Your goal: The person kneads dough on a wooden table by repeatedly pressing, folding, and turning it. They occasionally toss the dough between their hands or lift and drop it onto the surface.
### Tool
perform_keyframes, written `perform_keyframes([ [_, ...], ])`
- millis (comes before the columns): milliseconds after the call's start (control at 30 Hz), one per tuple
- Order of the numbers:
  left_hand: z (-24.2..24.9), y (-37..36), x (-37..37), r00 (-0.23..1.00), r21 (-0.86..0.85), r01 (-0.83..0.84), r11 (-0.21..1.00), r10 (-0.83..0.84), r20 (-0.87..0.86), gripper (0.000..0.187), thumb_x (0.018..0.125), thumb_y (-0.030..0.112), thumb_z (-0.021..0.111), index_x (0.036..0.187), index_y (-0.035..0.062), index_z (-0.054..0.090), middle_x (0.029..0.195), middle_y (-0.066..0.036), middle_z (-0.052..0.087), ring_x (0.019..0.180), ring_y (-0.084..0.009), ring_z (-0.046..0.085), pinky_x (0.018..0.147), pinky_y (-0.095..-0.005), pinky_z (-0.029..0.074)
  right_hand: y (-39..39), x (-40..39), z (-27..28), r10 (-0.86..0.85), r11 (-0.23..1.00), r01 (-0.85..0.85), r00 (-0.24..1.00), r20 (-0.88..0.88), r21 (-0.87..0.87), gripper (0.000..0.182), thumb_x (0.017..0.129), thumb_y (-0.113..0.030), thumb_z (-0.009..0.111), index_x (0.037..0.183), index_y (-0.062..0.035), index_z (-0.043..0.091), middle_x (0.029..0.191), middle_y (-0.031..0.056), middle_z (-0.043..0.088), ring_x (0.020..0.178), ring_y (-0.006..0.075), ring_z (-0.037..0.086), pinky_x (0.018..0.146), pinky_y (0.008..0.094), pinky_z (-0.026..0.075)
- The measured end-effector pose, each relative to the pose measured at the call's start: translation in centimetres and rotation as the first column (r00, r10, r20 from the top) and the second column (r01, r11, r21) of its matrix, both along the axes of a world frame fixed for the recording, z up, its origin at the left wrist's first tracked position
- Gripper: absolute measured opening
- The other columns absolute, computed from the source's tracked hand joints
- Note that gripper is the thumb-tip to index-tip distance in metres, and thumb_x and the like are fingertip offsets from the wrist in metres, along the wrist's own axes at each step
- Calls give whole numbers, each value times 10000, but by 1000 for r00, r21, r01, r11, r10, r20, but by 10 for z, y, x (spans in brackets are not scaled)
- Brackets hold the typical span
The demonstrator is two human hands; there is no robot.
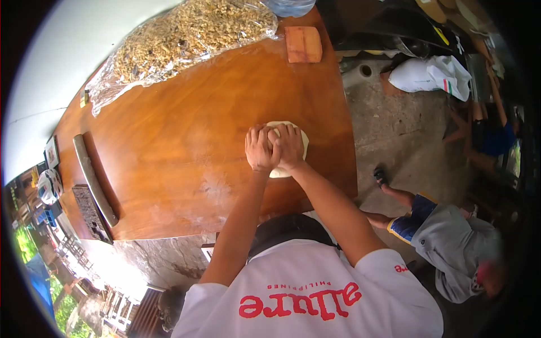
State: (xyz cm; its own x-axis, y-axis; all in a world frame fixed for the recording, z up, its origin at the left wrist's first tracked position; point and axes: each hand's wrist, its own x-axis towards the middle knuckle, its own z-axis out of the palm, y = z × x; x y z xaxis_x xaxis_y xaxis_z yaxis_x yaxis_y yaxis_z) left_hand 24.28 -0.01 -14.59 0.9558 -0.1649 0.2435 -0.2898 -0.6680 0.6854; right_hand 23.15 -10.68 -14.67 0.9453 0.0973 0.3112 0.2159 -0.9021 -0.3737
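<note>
Pale dough (305, 147) lies on the brown wooden table (169, 135), close to its right edge. Both of my hands press on it side by side. My left hand (262, 147) rests on the dough's left part with its fingers together and curled over. My right hand (289, 145) lies against it, a little to the right, fingers bent down onto the dough. The two hands touch at the thumbs and hide much of the dough. A thin rim of it shows above, right and below them.
Clear plastic with a heap of brown crumbly pieces (186, 36) covers the table's far left. A wooden block (303, 44) sits at the far right corner. A long curved stick (93, 180) lies at left. Another person (451, 242) is at the right, beyond the table.
</note>
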Motion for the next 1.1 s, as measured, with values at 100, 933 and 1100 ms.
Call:
perform_keyframes([
  [100,6,-2,-8,1000,6,-3,1000,3,-10,364,843,282,583,1115,39,594,1164,-186,575,1104,-393,517,962,-483,415,3,-11,6,-34,999,34,999,-5,-6,194,809,-284,599,915,-123,586,895,73,558,869,262,530,745,416,394],
  [933,23,57,-53,895,-220,227,949,-292,-338,421,1001,320,458,1328,64,531,1436,-196,443,1330,-388,400,1086,-492,341,-32,-15,84,337,782,318,509,-792,536,221,869,-206,631,995,-51,726,885,138,711,767,271,681,660,345,539],
  [1100,32,40,-45,966,-291,-93,952,15,-259,442,1027,354,398,1316,56,549,1358,-203,513,1238,-385,497,1019,-441,414,-11,-9,36,-546,665,656,753,-366,356,266,924,-230,555,1042,-31,687,1012,161,694,923,389,646,802,433,531],
])
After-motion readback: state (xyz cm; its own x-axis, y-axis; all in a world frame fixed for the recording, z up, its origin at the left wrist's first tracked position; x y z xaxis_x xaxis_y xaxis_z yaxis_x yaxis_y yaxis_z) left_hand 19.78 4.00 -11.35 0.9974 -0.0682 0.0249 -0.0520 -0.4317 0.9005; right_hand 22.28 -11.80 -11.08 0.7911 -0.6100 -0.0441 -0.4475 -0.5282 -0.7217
